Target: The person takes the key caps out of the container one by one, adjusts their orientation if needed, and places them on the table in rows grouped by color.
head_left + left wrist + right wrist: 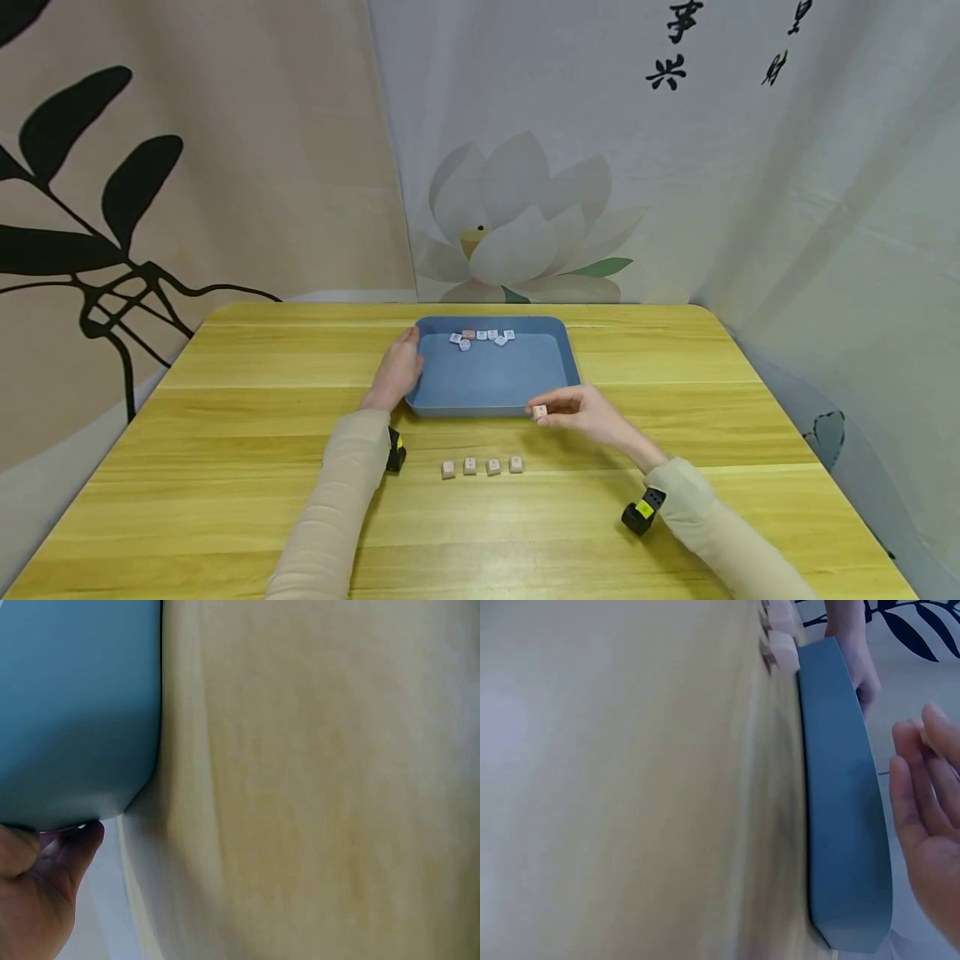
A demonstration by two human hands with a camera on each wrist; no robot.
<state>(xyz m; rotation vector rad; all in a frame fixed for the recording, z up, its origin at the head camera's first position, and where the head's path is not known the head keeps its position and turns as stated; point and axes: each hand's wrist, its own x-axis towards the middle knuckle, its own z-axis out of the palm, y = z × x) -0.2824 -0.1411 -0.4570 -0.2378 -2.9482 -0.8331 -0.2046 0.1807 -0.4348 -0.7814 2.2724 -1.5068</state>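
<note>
My left hand [399, 367] grips the left rim of a shallow blue tray [491, 383]; in the left wrist view its thumb and fingers [81, 851] meet the tray's wall. Between thumb and fingertips, my right hand [588, 412] pinches a small pale keycap-like block [539, 411] with a dark mark on top. That hand is at the tray's near right corner. In the right wrist view the fingers [909, 806] mostly hide the block. Several similar blocks lie inside the tray along its far side, among them a reddish block [468, 334].
On the wooden table [247, 467], nearer than the tray, several more pale blocks stand in a spaced row, including a leftmost block [448, 470] and a rightmost block [516, 465]. A printed curtain [300, 167] hangs behind the table's far edge.
</note>
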